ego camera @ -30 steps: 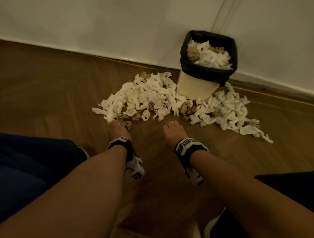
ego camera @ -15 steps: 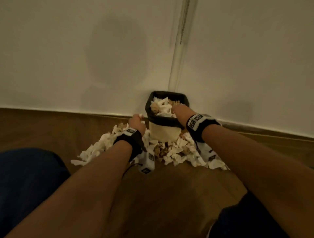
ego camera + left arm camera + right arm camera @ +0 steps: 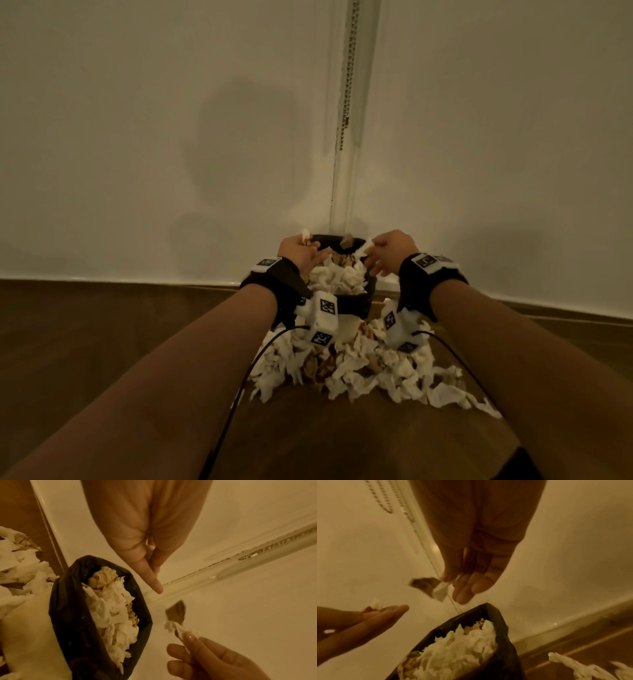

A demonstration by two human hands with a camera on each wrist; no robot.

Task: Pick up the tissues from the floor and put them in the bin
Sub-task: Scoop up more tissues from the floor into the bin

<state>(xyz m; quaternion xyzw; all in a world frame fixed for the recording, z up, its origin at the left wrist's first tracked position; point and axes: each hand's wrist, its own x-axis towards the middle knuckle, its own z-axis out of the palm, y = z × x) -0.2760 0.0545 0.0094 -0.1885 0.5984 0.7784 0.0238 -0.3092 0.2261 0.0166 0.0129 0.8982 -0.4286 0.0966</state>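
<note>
The bin (image 3: 342, 301), heaped with tissues (image 3: 337, 275), sits directly below and between both hands. The right hand (image 3: 390, 251), fingers loosening, has a brown-and-white scrap (image 3: 435, 589) at its fingertips; the left hand (image 3: 299, 251) pinches a small white scrap (image 3: 305, 236). Many tissues lie on the floor (image 3: 102, 342) beneath the wrists.

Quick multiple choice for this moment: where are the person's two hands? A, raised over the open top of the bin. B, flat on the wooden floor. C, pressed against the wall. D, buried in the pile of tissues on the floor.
A: the left hand and right hand are both up over the black-lined bin, above the tissues on the floor.
</note>
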